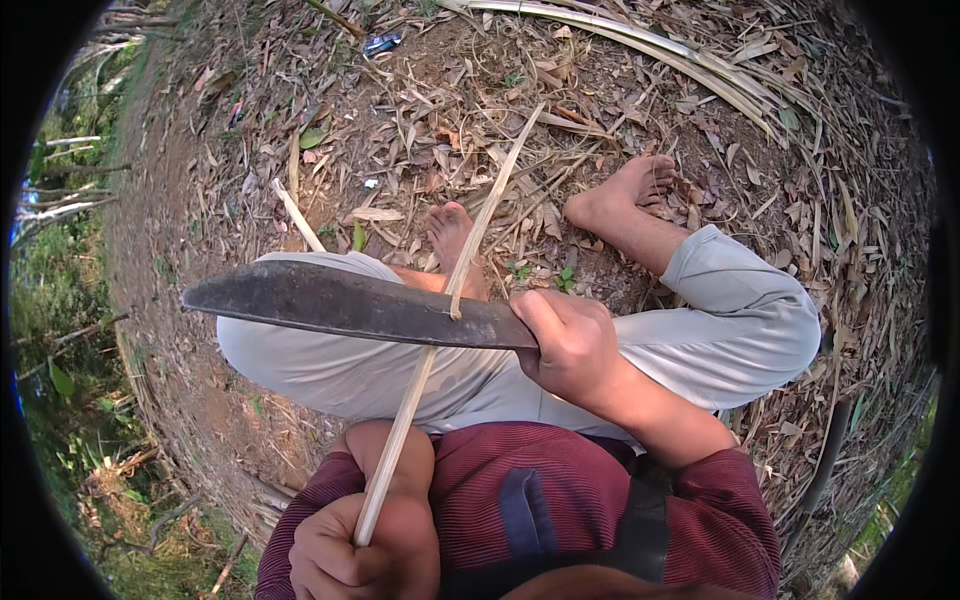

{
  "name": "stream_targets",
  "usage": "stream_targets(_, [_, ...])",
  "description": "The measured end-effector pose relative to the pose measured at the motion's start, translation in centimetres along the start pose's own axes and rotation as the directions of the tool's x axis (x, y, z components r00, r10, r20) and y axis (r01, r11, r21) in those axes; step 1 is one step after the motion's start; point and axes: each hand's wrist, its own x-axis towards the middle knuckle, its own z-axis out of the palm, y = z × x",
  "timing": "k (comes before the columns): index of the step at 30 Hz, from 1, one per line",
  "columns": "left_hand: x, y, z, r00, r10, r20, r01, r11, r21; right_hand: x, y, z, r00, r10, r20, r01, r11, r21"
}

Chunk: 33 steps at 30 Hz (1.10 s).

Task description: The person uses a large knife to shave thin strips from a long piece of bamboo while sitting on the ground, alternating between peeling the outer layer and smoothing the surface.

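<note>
My right hand is closed round the handle of a machete, whose dark, broad blade points left above my lap. A long pale split strip of bamboo or cane runs from my left hand up past the blade and on toward the ground ahead. My left hand grips its lower end close to my chest. The blade crosses in front of the strip, and a small curl of shaving hangs at that crossing. Most of the machete's handle is hidden in my fist.
I sit with bent legs in light trousers, bare feet on leaf-strewn ground. Several long pale strips lie at the far right. A short pale stick lies beyond my left knee, a blue wrapper farther off. Green plants grow at left.
</note>
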Motion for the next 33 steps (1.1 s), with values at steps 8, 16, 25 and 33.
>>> stream_targets(8, [0.2, -0.2, -0.4, 1.000, -0.004, -0.009, 0.004, 1.000, -0.021, -0.4, -1.9, -0.5, 0.997, -0.018, 0.070, 0.019, 1.000, -0.005])
stream_targets(16, [1.5, 1.2, -0.8, 0.991, -0.012, -0.135, 0.039, 0.980, 0.195, 0.3, -2.2, -1.1, 0.965, 0.183, 0.185, -0.170, 0.982, -0.088])
stream_targets(25, [1.2, 0.7, -0.9, 1.000, 0.009, -0.013, -0.006, 0.970, 0.242, -0.4, -1.1, -1.6, 0.959, 0.159, 0.233, -0.190, 0.975, 0.119])
stream_targets(33, [1.1, 2.3, -0.7, 0.999, -0.025, -0.032, 0.035, 0.929, 0.368, -0.3, -5.1, -2.1, 0.972, -0.232, 0.045, 0.227, 0.970, 0.090])
